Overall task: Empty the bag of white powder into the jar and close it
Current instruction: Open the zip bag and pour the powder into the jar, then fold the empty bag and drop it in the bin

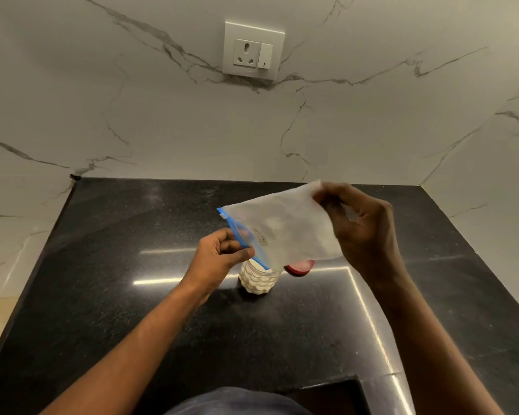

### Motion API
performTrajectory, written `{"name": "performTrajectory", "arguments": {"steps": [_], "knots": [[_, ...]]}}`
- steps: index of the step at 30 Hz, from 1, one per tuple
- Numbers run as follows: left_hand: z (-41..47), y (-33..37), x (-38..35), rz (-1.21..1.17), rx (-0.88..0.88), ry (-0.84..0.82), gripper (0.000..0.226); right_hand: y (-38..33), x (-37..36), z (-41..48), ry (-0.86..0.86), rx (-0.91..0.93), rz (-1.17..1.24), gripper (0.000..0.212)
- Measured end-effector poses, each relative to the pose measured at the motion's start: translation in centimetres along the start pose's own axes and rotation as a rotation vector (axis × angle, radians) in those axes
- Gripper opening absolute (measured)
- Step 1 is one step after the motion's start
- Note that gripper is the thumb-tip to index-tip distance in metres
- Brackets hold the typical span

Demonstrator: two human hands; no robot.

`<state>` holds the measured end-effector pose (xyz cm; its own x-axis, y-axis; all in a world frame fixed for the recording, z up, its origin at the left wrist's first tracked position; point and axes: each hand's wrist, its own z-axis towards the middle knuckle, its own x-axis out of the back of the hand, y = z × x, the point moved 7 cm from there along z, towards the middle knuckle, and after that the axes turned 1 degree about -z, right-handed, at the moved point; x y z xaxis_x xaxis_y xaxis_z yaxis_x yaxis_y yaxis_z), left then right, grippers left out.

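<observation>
A clear zip bag (282, 226) dusted white inside, with a blue zip strip, is held tilted above the counter. Its open mouth points down-left into a clear ribbed jar (258, 280) that stands upright and holds white powder. My left hand (219, 256) pinches the blue zip edge just over the jar's mouth. My right hand (363, 232) grips the bag's raised bottom end, higher and to the right. A red lid (299, 268) lies on the counter just right of the jar, partly hidden by the bag.
The black speckled counter (132, 295) runs between marble walls at the back and both sides. A white socket plate (253, 50) sits on the back wall. A dark cut-out (327, 396) shows at the counter's near edge.
</observation>
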<state>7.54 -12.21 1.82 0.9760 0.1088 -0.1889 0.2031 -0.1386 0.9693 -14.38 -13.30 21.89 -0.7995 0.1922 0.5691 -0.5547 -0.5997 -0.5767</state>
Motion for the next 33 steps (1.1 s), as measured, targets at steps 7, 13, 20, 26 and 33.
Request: {"name": "performTrajectory", "arguments": {"steps": [7,13,20,26,33], "knots": [[-0.1,0.3,-0.1,-0.046,0.008,0.012,0.033,2.4,-0.1,-0.9,-0.188,-0.184,-0.02,0.058],[-0.3,1.8,-0.1,-0.126,-0.037,0.009,0.032,3.9,1.3,-1.9,-0.013,-0.184,0.017,0.042],[0.6,8.4,-0.3,-0.187,-0.153,-0.025,0.026,5.9,1.2,-3.1,0.125,-0.394,0.385,0.008],[1.5,16.0,0.3,0.171,-0.331,0.014,0.017,8.3,-1.9,-5.7,0.03,-0.707,0.739,0.074],[1.0,22.2,-0.1,0.5,-0.524,-0.109,0.021,3.6,0.6,-1.1,0.161,-0.274,0.391,0.047]]}}
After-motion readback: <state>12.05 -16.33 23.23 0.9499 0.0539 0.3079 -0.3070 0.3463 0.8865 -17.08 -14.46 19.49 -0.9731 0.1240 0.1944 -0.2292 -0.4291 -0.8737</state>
